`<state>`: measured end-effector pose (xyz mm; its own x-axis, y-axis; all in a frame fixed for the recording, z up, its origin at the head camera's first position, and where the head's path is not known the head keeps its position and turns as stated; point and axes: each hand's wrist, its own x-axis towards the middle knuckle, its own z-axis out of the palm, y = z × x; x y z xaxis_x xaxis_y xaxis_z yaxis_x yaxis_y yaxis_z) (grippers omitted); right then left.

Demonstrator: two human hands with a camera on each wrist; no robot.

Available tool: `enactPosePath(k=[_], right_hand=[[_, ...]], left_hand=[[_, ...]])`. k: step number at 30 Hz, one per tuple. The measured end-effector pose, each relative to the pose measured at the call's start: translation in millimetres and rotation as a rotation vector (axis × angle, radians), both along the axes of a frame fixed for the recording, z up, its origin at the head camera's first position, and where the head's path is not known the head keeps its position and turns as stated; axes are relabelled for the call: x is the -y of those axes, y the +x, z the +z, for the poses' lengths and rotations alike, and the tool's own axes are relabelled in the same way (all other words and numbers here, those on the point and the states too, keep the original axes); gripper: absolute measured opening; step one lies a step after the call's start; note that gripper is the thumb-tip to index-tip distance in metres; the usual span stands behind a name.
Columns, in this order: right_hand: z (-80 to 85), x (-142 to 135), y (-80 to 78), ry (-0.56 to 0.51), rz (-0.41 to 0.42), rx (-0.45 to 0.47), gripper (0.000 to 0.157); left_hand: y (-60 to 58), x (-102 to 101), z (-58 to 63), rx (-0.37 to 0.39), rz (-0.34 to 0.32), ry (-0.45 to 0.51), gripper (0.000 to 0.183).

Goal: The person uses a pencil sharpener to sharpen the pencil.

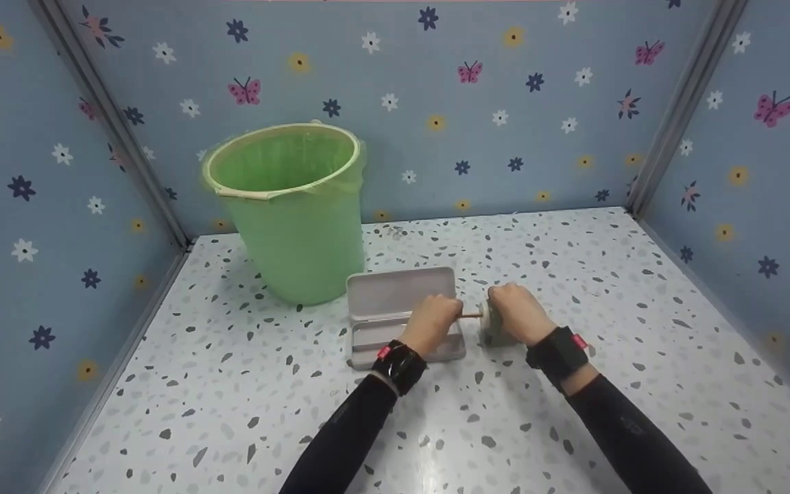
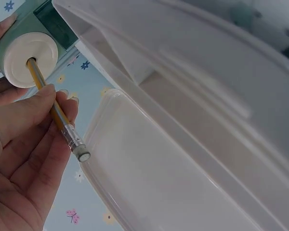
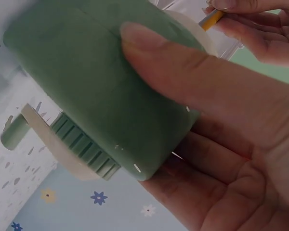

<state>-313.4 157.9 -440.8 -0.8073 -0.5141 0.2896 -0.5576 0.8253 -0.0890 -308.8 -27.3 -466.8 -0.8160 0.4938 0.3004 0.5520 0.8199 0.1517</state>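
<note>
A yellow and grey striped pencil [image 2: 58, 113] with an eraser end is pinched between the thumb and fingers of my left hand [image 1: 431, 321]. Its far end sits in the hole of the cream disc on a green crank pencil sharpener [image 3: 96, 91]. My right hand [image 1: 520, 312] grips the sharpener's body, thumb on one face and fingers on the opposite side. The cream crank arm with its green knob [image 3: 14, 132] sticks out untouched in the right wrist view. Beneath my left hand, an opened pale pencil case [image 1: 400, 295] lies on the table.
A tall green bucket [image 1: 299, 240] with a cream rim and a thin liner stands behind and left of the case. Speckled white tabletop [image 1: 230, 405] extends around everything. Blue flower-patterned panels [image 1: 422, 151] close off the back and both sides.
</note>
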Motion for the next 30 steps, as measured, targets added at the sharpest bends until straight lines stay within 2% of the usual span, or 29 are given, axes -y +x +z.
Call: enactPosePath(k=[3, 5, 12, 16, 23, 30], right_hand=[[0.1, 0, -0.4, -0.011, 0.002, 0.014, 0.031], [0.3, 0, -0.8, -0.024, 0.009, 0.013, 0.031], [1.7, 0, -0.2, -0.019, 0.007, 0.004, 0.031], [1.7, 2, -0.4, -0.016, -0.006, 0.032, 0.031], [1.5, 3, -0.7, -0.033, -0.015, 0.056, 0.03], [1.3, 2, -1.2, -0.023, -0.007, 0.028, 0.026]], left_hand=[[-1.7, -3, 0.4, -0.016, 0.012, -0.008, 0.011], [-3.0, -6, 0.5, -0.021, 0.009, -0.012, 0.01], [-5.7, -10, 0.2, -0.008, -0.005, 0.002, 0.013], [-6.0, -11, -1.5, -0.004, -0.004, 0.019, 0.02], [-7.4, -12, -2.1, 0.027, -0.007, 0.06, 0.018], [-8.3, -13, -2.0, -0.014, -0.038, 0.042, 0.012]])
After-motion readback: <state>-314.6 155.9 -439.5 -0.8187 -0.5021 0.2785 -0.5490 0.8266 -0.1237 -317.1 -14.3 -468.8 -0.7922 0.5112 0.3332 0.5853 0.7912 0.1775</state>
